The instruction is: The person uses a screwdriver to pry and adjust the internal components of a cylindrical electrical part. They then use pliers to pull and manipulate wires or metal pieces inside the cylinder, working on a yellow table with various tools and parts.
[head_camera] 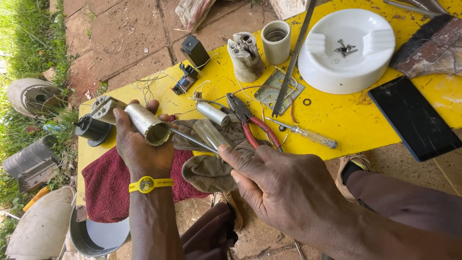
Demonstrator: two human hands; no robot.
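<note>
Head view, read left to right. The left hand [139,144] rose from the lower edge with the forearm nearly upright and a yellow wristband [150,184] at the wrist; its fingers [120,126] were curled around a silvery metal cylinder [144,124], whose open end faced toward 4 o'clock. The cylinder lay above the left end of the yellow table [337,120], over a dark red cloth [108,185]. At 9 o'clock from the cylinder sat a black round part [91,129] on the table.

The right hand [284,192] entered from 4 o'clock, back of the hand toward the camera, its fingers [238,161] pressed together and pinching a thin metal rod [192,139] with a clear handle [211,134]. The rod's tip met the rim of the cylinder's open end. Beneath both hands lay a grey glove [211,168].

Farther across the table, at 1 to 2 o'clock from the cylinder: red-handled pliers [252,123], a clear-handled screwdriver [310,136], two pale cylindrical housings [260,50], a white dish [346,50] holding screws [344,48], and a black phone [414,118] at the right edge.
</note>
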